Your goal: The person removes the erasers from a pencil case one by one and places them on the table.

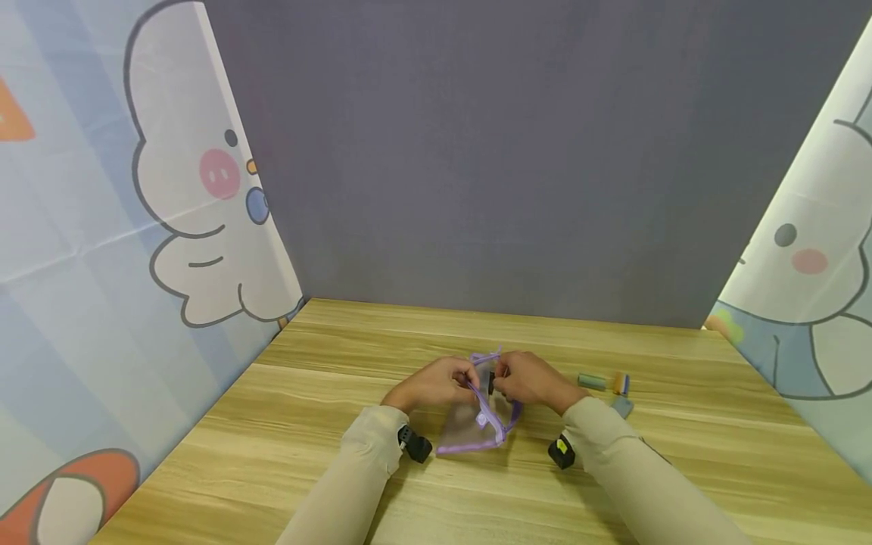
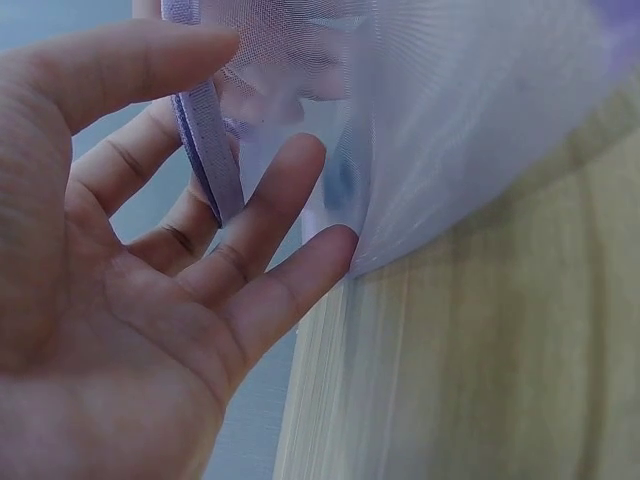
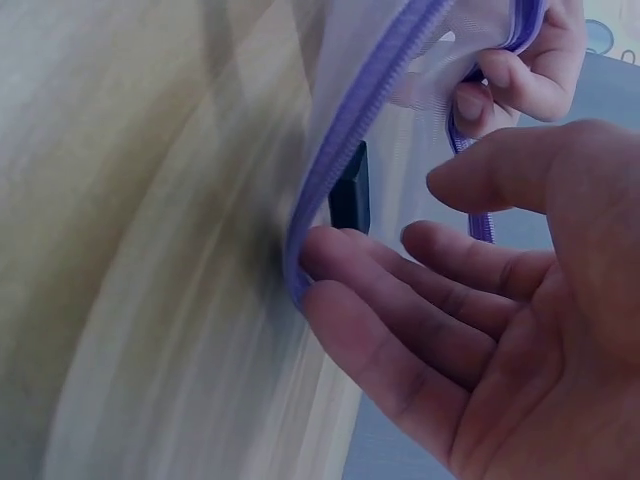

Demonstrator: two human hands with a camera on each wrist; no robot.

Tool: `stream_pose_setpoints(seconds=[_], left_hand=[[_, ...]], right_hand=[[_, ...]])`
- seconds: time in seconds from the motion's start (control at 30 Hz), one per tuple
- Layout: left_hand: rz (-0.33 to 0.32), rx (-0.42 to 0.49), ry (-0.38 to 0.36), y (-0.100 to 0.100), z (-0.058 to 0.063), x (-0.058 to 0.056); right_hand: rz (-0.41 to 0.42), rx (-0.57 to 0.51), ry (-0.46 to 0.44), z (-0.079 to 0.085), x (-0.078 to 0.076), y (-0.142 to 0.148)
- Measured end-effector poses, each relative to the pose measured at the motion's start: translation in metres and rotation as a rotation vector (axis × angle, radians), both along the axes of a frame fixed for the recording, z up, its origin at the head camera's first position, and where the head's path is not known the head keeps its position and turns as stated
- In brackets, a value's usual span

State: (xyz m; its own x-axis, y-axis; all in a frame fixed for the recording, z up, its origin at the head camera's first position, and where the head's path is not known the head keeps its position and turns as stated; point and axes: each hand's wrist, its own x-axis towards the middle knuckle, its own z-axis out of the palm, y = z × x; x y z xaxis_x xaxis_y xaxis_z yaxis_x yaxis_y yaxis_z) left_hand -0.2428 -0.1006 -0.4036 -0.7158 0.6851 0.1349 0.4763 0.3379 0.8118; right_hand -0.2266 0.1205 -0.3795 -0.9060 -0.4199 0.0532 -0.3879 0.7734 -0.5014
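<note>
A see-through mesh pouch with purple zip edging lies on the wooden table, its mouth spread apart. My left hand pinches the edging of the mouth between thumb and fingers, and the left wrist view shows the purple band there. At the opposite side of the mouth is my right hand, thumb apart from the loosely bent fingers, which touch the purple edging. Just beyond those fingertips, in the mouth, is a small dark block-like object; its kind cannot be made out.
To the right of my right hand lie a green cylinder, a small orange, white and blue piece and a grey-blue piece, partly behind the sleeve. A grey panel stands behind the table, with cartoon-printed cloths at both sides.
</note>
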Motion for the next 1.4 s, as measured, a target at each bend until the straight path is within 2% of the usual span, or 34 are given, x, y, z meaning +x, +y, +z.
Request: stream_pose_setpoints(seconds=[0.17, 0.4, 0.53, 0.87, 1.4], left_hand=[[-0.009, 0.015, -0.005, 0.000, 0.000, -0.001], [0.004, 0.008, 0.003, -0.005, 0.000, -0.001], [-0.004, 0.004, 0.014, -0.004, -0.002, -0.001], [-0.033, 0.037, 0.010, 0.000, -0.002, -0.002], [-0.029, 0.045, 0.007, -0.002, 0.003, -0.002]], right_hand=[[-0.006, 0.033, -0.051, 0.005, -0.002, -0.001], [0.061, 0.107, -0.020, 0.013, -0.004, -0.011], [0.050, 0.149, -0.017, 0.012, -0.004, -0.015], [0.014, 0.201, 0.038, 0.008, -0.004, -0.016], [0.066, 0.236, 0.159, 0.005, -0.007, -0.016]])
